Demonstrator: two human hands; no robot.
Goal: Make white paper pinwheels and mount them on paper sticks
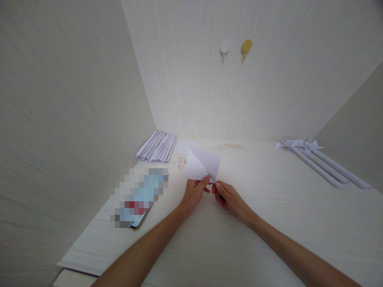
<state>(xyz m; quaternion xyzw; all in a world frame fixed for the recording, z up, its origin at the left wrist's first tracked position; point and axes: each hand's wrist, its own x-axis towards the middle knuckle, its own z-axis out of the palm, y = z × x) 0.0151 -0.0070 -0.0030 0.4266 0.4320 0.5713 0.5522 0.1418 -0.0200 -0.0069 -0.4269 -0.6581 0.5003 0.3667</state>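
Note:
A small white sheet of paper (pixel 197 165), with a diagonal crease or overlap running across it, is raised over the table in front of me. My left hand (pixel 194 193) pinches its lower edge, thumb on top. My right hand (pixel 229 195) is closed at the paper's lower right corner. From its fingertips a slim dark tool (pixel 212 178) points up along the diagonal line; the fingers hide most of it, so its kind is unclear. Behind the paper, a second white sheet (pixel 186 147) lies flat, with a small heap of rubber bands (pixel 180 162) in front of it.
Rolled paper tubes (pixel 157 147) are stacked at the back left. Several longer paper rolls (pixel 329 165) with flared ends lie at the right. A blurred-out phone (pixel 142 199) rests on the left. White and gold hooks (pixel 246 46) are fixed to the back wall; side panels enclose the table (pixel 269 207).

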